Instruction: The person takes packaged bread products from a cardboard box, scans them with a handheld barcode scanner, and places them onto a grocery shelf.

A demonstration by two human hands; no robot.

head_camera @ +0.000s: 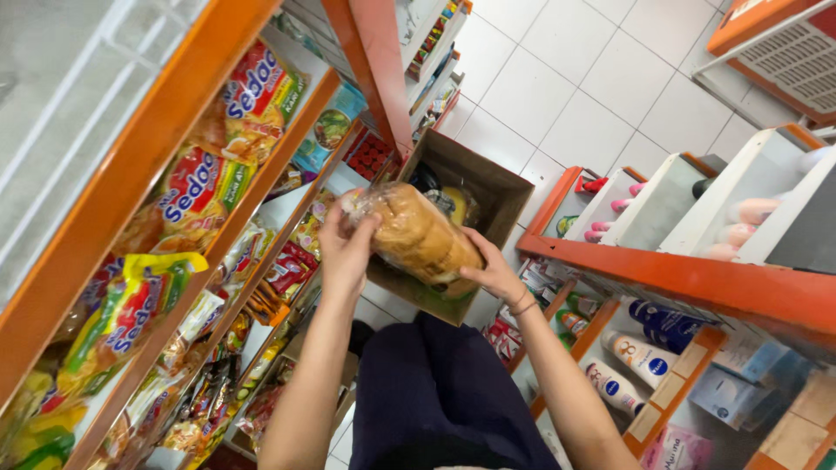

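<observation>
Leftward, orange metal shelves (131, 165) are carrying colourful noodle packets (196, 187). Next, the left hand (347, 246) is clasping the knotted end of a clear-wrapped brown bread loaf (421, 235), fingers curled over it. The right hand (495, 271) is cupping its lower end, above an open brown cardboard box (488, 187).

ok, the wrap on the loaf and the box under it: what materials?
Wrap on the bread loaf: thin clear plastic film, glossy; it glints, crinkles and bunches at the end in the left hand. The right hand supports the other end. Box: looks like brown corrugated cardboard, matte, with stiff folded flaps.
</observation>
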